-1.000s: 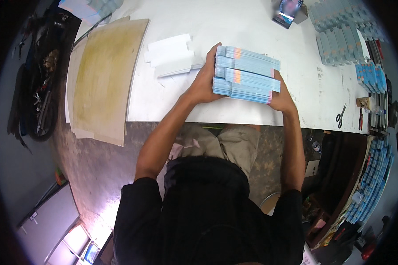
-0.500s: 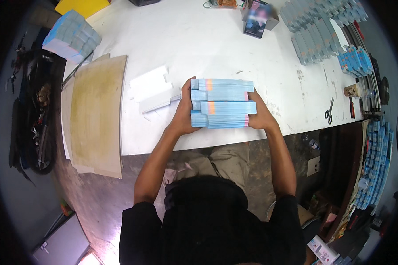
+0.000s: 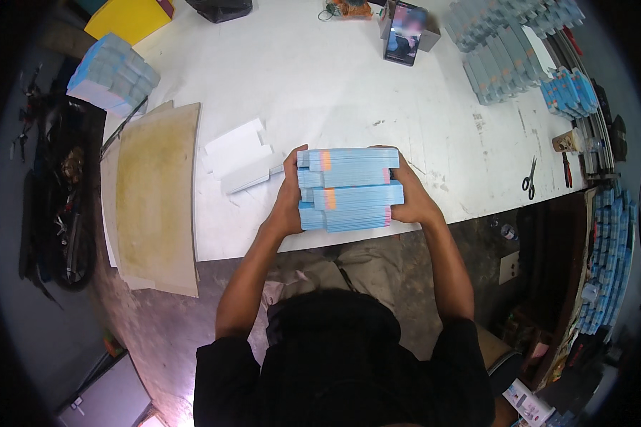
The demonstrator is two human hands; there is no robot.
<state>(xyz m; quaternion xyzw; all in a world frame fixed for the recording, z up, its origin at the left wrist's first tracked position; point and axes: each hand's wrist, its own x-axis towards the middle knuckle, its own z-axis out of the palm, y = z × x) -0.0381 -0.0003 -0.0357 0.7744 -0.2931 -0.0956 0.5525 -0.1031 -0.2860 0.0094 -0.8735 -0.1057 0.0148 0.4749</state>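
A thick block of flat, light-blue folded cartons with orange and pink marks is gripped between my two hands near the table's front edge. Its layers are stacked with their ends stepped in and out. My left hand presses on the left end, thumb side toward me and fingers partly hidden behind the block. Against the right end is my right hand, its fingers also partly out of sight. Just left of my left hand lie a few white cut card pieces, their edges overlapping on the table.
Stained boards overhang the table's left front edge. Carton stacks stand at far left and far right. Scissors, a red-handled tool and a cup are at right. A phone leans at the back.
Both hands have brought the carton block a little toward me and slightly left, still holding it. The whole view has also shifted slightly.
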